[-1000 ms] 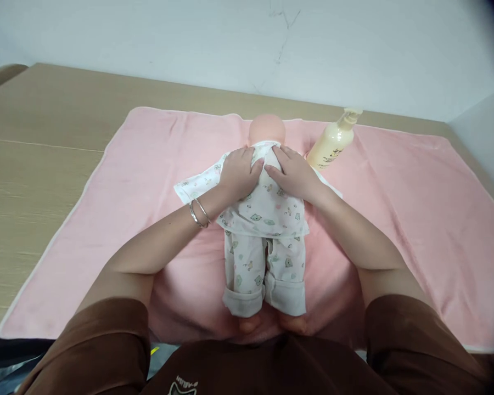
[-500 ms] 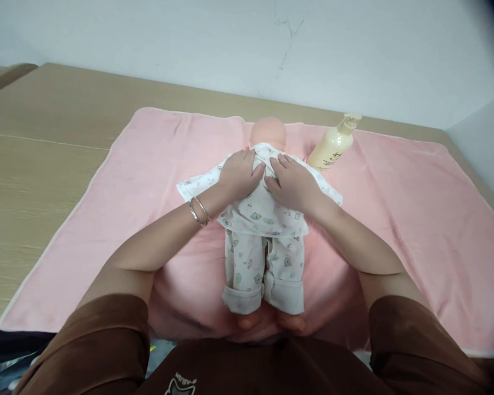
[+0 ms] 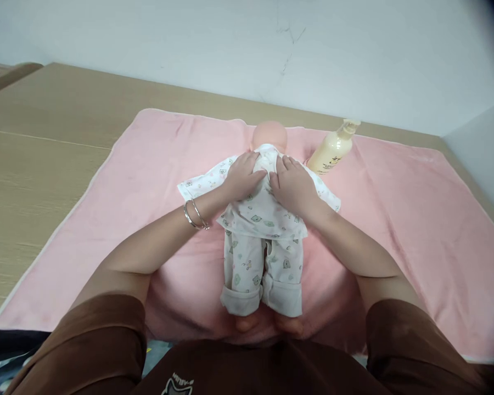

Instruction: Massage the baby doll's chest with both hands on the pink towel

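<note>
A doll (image 3: 267, 131) in a white printed top (image 3: 259, 216) and matching trousers (image 3: 247, 263) lies with the back of its head showing and its feet toward me. Flat on the left side of its upper back rests my left hand (image 3: 243, 176), a bracelet at the wrist. My right hand (image 3: 294, 185) lies on the right side of the upper back. Both hands have their fingers stretched out on the cloth and grip nothing. Between the two thumbs there is a narrow gap. The doll's face is hidden.
Under the doll a pink blanket (image 3: 148, 164) covers much of the wooden table (image 3: 37, 181). A pale yellow pump bottle (image 3: 331, 151) leans to the right of the doll's head. A white wall (image 3: 209, 49) rises behind the table.
My hands have shifted slightly on the doll's back, with a little more space between them, and the cloth there is creased differently. The camera view has moved slightly.
</note>
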Demonstrator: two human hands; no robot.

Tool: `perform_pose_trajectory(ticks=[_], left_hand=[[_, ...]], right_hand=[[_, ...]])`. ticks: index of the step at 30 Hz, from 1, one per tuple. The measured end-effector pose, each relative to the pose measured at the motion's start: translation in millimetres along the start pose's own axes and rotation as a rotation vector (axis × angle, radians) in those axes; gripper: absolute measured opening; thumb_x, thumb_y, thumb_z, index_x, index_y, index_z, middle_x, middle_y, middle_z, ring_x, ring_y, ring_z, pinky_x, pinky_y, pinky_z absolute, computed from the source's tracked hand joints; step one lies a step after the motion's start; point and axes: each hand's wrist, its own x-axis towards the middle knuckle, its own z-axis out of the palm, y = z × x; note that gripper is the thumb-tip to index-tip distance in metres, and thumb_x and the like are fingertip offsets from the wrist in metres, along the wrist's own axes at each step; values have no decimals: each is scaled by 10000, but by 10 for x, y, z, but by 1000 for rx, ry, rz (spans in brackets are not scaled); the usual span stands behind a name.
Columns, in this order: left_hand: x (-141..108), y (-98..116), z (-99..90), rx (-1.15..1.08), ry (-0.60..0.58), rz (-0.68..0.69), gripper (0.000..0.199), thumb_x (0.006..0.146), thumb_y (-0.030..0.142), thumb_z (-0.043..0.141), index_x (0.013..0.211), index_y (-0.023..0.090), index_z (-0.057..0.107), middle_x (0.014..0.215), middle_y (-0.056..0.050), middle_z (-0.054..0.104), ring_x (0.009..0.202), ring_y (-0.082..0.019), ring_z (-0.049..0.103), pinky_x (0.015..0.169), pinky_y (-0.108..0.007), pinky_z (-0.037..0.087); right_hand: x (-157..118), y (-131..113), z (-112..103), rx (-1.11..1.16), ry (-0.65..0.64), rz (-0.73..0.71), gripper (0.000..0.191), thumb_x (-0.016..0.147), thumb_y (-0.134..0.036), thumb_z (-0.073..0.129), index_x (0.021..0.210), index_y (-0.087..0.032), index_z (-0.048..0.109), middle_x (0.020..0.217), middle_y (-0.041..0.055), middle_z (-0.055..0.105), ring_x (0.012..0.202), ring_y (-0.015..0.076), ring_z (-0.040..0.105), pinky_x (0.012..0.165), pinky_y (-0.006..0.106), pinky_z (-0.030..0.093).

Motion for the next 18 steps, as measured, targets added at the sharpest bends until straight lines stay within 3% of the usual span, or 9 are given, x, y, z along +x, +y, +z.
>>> perform_pose_trajectory(ticks=[2,7,12,15,18], left_hand=[[-5,12,-8,1,15,9,596,946,365,475,1449,59,569,1506,-216,618,1457,-367,538,1283,-546,401],[-155,90,90,22,162,4,661,995,427,429,1520,32,507,1645,-242,480,1580,-388,396,1337,-591,285],[-178,-5,165,-81,198,0,665,1001,456,405,1507,43,531,1640,-223,498,1586,-372,398,1350,-577,270],[-190,-96,202,-195,280,-4,649,1020,472,375,1498,61,531,1614,-214,531,1591,-352,396,1350,-561,286],[-213,-158,242,-269,346,10,647,1038,515,362,1483,81,540,1589,-211,556,1582,-346,411,1341,-556,311]], right_hand=[[12,4,19,7,14,-15,642,1073,-299,307,1574,88,414,1626,309,467,1559,411,422,1317,516,304],[199,220,21,150,-5,17,627,1076,-430,343,1451,14,578,1550,271,573,1498,428,490,1263,563,384],[188,257,-19,175,-14,-9,651,1080,-454,329,1506,0,517,1606,267,516,1526,440,454,1273,629,344],[72,141,-13,176,83,-66,572,1045,-364,409,1484,-26,547,1616,260,507,1528,428,455,1278,635,346],[-24,32,53,197,208,-167,540,1015,-312,451,1507,-112,547,1700,188,418,1602,383,357,1310,643,303]])
